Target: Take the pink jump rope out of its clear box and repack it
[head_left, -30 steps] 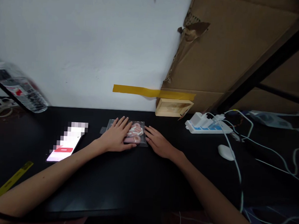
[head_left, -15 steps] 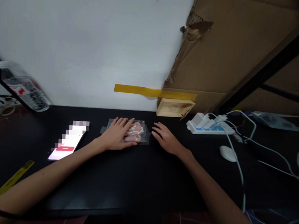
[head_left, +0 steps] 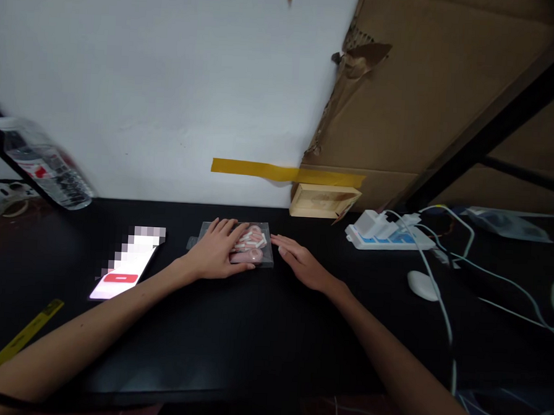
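A flat, clear plastic box (head_left: 266, 250) lies on the black table, with small pink and white pieces (head_left: 254, 238) and a pink rounded item (head_left: 246, 256) visible inside. Spread across its left part is my left hand (head_left: 215, 249), palm down, covering that side of the box and its contents. My right hand (head_left: 300, 263) is at the box's right edge, its fingers stretched out and close together. Whether those fingertips touch the box, I cannot tell.
To the left a lit phone (head_left: 128, 265) lies near a plastic water bottle (head_left: 51, 168). A shallow wooden box (head_left: 324, 201) stands against the wall. Further right are a white power strip (head_left: 391, 235) with plugs, a white mouse (head_left: 422, 285) and loose cables (head_left: 443, 309).
My right hand has moved left to the box's right edge, its fingers drawing closer together. The clear flap at that edge no longer sticks out. My left hand stays on the box.
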### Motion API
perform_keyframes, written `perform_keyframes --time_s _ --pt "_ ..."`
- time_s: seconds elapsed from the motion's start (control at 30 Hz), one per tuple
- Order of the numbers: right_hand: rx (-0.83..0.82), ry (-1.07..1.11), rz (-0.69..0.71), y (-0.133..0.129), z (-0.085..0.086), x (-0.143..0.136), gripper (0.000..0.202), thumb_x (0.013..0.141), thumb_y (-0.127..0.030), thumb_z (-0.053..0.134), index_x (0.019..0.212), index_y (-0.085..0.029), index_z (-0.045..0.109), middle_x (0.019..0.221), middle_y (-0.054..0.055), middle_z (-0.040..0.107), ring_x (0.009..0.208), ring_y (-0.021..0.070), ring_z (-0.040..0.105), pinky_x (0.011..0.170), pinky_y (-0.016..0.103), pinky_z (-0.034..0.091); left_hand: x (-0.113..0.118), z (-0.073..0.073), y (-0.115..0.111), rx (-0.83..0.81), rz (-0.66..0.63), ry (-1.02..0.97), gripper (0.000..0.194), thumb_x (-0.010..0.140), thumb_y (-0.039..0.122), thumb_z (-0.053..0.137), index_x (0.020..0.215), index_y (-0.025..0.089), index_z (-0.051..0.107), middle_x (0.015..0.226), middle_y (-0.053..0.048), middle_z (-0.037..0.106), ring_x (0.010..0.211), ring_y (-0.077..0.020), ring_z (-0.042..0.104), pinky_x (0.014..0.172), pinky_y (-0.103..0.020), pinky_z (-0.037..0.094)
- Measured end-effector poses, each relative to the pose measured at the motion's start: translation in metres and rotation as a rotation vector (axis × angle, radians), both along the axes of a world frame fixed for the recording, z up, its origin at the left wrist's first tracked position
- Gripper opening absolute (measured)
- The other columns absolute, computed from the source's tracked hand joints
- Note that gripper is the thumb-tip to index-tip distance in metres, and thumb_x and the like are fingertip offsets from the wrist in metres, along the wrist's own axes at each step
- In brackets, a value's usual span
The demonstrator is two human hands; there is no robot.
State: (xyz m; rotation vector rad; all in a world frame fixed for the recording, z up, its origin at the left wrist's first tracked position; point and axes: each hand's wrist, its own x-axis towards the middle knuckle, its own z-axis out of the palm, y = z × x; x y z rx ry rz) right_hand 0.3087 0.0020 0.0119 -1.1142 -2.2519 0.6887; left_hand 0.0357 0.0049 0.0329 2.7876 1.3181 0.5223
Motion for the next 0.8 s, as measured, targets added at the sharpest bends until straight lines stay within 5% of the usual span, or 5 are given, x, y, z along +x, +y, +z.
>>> perform_keyframes --time_s 0.13,0.3,0.8 --pt "-0.008 -0.186 0.068 -0.007 0.002 -0.002 0.074 0.099 -0.064 0.032 0.157 -0.018 0.03 0.161 0.013 0.033 0.152 0.0309 0.022 0.12 0.057 0.026 0.003 0.0 -0.001 0.008 -0.006 0.046 0.089 0.082 0.075 0.053 0.149 0.019 0.035 0.145 -0.019 0.046 0.136 -0.0388 0.04 0.116 -0.059 0.022" --pt "0.017 -0.327 0.076 -0.012 0.004 -0.006 0.087 0.097 -0.07 0.027 0.159 -0.009 0.019 0.164 0.018 0.022 0.153 0.0353 0.008 0.122 0.057 0.019 0.004 0.001 -0.001 -0.003 -0.006 0.055 0.086 0.082 0.074 0.055 0.146 0.018 0.04 0.146 -0.019 0.046 0.138 -0.0383 0.039 0.117 -0.058 0.022" --pt "0.101 -0.467 0.017 -0.015 -0.007 -0.018 0.086 0.099 -0.065 0.028 0.16 -0.007 0.01 0.163 0.022 0.02 0.151 0.0373 0.016 0.122 0.057 0.02 0.0 -0.003 0.001 -0.047 -0.031 0.126 0.088 0.088 0.074 0.048 0.155 0.018 0.031 0.161 -0.019 0.026 0.148 -0.0419 0.022 0.117 -0.06 0.018"
